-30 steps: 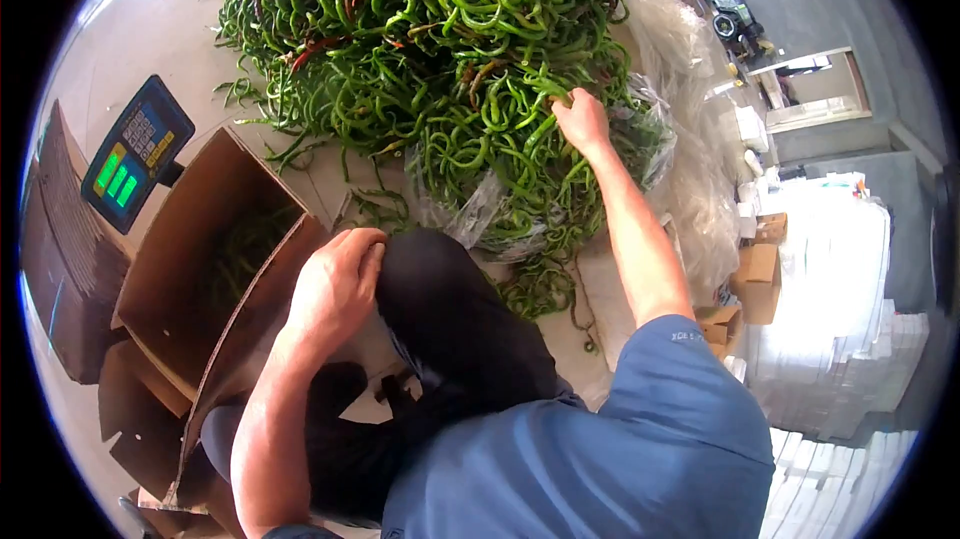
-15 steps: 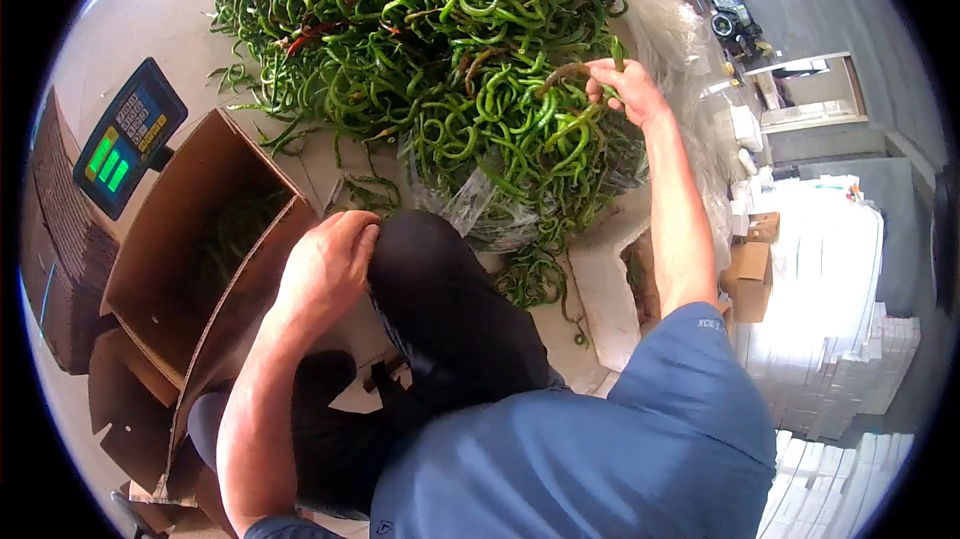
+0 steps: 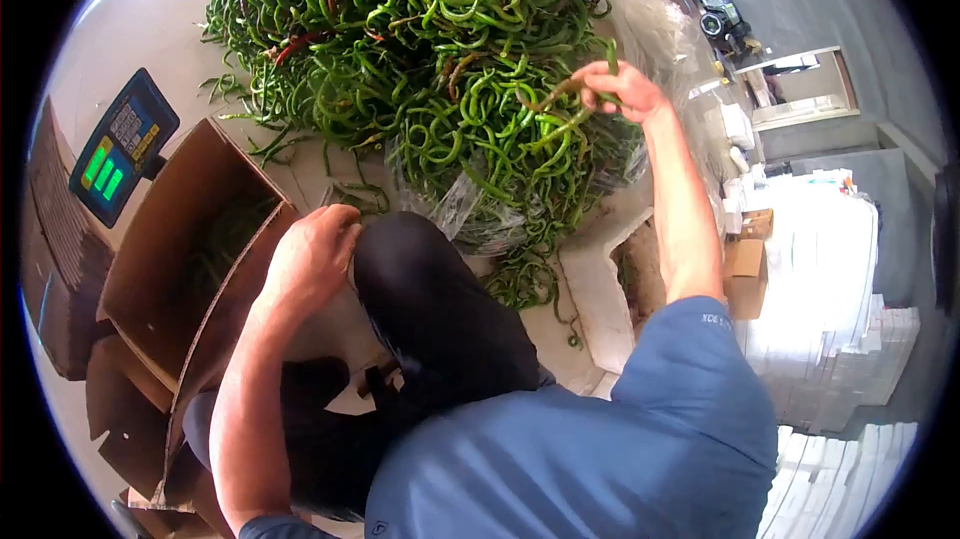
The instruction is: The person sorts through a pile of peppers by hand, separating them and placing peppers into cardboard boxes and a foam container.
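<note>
Green peppers [image 3: 613,57], a few of them, are clasped in the person's right hand [image 3: 630,92], beside the right edge of a large pepper pile [image 3: 430,59] on the floor [image 3: 160,39]. The left hand [image 3: 312,251], fingers curled, is by the bent knee [image 3: 405,254]; whether it grips anything cannot be told. Further left, an open cardboard box [image 3: 150,284] holds more peppers, near a lit digital display [image 3: 122,149].

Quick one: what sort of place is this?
Likely a produce packing area or warehouse: a big heap of green peppers, a lit keypad display that looks like a scale's beside an open cardboard box, and white stacks on the right.
</note>
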{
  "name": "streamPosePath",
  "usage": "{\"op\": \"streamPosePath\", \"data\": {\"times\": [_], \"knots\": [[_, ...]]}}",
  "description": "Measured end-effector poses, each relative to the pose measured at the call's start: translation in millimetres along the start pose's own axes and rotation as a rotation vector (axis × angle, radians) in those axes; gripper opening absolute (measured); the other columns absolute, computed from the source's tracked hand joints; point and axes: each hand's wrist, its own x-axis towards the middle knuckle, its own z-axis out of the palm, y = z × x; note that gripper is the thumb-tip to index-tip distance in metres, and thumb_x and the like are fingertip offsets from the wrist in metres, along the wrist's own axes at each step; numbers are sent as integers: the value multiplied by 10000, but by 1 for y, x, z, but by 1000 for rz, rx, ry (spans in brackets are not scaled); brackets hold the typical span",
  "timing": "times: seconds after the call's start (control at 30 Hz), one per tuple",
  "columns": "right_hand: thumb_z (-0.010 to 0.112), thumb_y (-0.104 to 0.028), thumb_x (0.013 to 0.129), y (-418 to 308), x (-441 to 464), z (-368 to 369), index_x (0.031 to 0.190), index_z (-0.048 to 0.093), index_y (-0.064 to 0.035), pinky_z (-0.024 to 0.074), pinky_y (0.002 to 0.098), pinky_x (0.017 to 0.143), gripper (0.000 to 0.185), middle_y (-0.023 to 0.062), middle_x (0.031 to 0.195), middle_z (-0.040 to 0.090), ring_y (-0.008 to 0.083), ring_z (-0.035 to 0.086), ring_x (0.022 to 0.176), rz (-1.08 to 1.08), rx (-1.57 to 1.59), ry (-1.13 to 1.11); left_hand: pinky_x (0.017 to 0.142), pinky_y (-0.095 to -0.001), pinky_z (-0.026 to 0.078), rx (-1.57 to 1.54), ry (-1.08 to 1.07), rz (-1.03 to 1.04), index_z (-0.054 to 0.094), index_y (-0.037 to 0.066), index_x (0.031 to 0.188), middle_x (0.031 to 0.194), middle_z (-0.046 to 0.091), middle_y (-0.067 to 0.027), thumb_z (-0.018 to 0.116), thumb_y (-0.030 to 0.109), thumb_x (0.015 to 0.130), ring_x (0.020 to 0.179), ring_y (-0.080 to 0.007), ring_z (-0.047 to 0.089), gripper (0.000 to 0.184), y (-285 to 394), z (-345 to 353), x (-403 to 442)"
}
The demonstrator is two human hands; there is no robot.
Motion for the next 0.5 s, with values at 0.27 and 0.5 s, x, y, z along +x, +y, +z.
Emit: {"op": "streamPosePath", "data": {"times": [0.27,0.5], "knots": [[655,-146,937,42,-55,19,1088,683,8,421,200,501,218,80,828,687,121,633,707,-63,168,11,850,-429,511,-51,-20,-57,643,-6,1111,1052,672,-215,578,160,948,980,-388,644,241,-1,6,3],[589,-131,982,39,-93,28,1162,640,15,416,212,504,238,119,851,674,214,629,827,-400,587,-18,806,-336,524,-210,107,-51,661,-11,1099,965,700,-168,630,111,924,872,-252,681,215,11,-6,5]]}}
